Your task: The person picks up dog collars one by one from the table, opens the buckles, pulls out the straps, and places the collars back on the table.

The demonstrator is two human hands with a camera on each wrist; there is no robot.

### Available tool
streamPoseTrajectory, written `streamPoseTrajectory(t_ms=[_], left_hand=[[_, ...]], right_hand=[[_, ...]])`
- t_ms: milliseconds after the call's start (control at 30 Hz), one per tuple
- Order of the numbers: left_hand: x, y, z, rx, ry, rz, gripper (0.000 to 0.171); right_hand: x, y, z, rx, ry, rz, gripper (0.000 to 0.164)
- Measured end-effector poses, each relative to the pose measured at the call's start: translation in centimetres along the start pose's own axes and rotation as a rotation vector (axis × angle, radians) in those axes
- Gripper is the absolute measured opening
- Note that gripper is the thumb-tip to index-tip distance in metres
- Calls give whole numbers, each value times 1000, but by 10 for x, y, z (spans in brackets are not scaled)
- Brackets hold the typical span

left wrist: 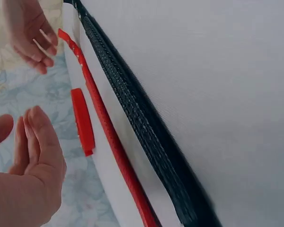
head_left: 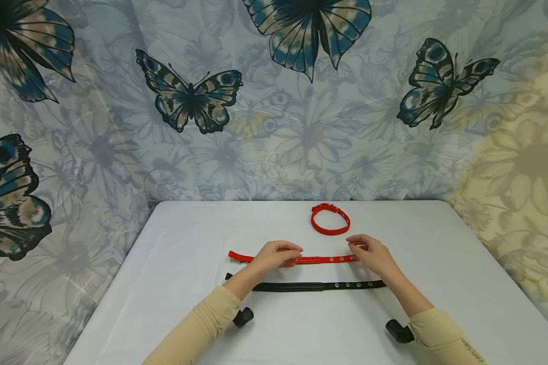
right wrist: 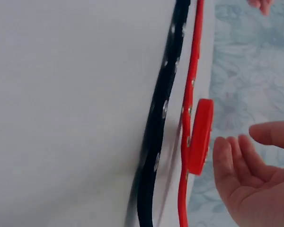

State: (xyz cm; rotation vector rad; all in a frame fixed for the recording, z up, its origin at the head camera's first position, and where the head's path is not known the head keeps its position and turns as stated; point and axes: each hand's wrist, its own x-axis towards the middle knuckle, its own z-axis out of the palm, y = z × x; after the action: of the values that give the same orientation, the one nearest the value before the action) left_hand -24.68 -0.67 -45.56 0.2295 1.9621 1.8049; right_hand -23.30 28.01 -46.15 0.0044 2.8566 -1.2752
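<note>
A red collar point(head_left: 321, 260), with metal eyelets toward its right end, lies stretched out straight on the white table. My left hand point(head_left: 277, 254) is over its left part, fingers extended and thumb apart from them in the left wrist view. Over the eyelet end is my right hand point(head_left: 370, 252), fingers loosely bent; the right wrist view shows nothing between thumb and fingers. Nearer to me, a black collar point(head_left: 301, 287) lies parallel to the red one, partly covered by the left forearm. Farther back sits a second red collar point(head_left: 331, 232), fastened into a ring.
The white table point(head_left: 187, 223) reaches back to a cloth wall point(head_left: 274, 167) printed with flowers and butterflies. Small black devices point(head_left: 243, 317) stick out at both wrists, below the beige sleeves point(head_left: 201, 324).
</note>
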Motion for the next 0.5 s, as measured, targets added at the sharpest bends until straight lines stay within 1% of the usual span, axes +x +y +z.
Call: streamPoseTrajectory(t_ms=[67, 133, 200, 233, 267, 300, 367, 467, 500], left_hand=[[13, 2, 5, -73, 45, -35, 29], [25, 4, 10, -128, 83, -54, 32], [37, 4, 16, -176, 119, -66, 34], [43, 4, 19, -191, 140, -71, 35], [49, 3, 22, -212, 158, -78, 36], [55, 3, 25, -228, 177, -84, 37], [66, 3, 31, -253, 212, -96, 39], [80, 6, 39, -280, 264, -113, 42], [84, 8, 41, -274, 282, -113, 43]], right_hand=[[12, 6, 3, 96, 5, 51, 39], [22, 7, 5, 205, -6, 108, 46], [32, 7, 9, 283, 11, 162, 49], [32, -2, 8, 311, 18, 203, 51], [35, -5, 7, 336, 22, 231, 53], [38, -9, 7, 339, 38, 273, 54], [45, -11, 8, 342, 72, 319, 55], [56, -11, 6, 331, 90, 357, 56], [60, -11, 6, 323, 97, 368, 56]])
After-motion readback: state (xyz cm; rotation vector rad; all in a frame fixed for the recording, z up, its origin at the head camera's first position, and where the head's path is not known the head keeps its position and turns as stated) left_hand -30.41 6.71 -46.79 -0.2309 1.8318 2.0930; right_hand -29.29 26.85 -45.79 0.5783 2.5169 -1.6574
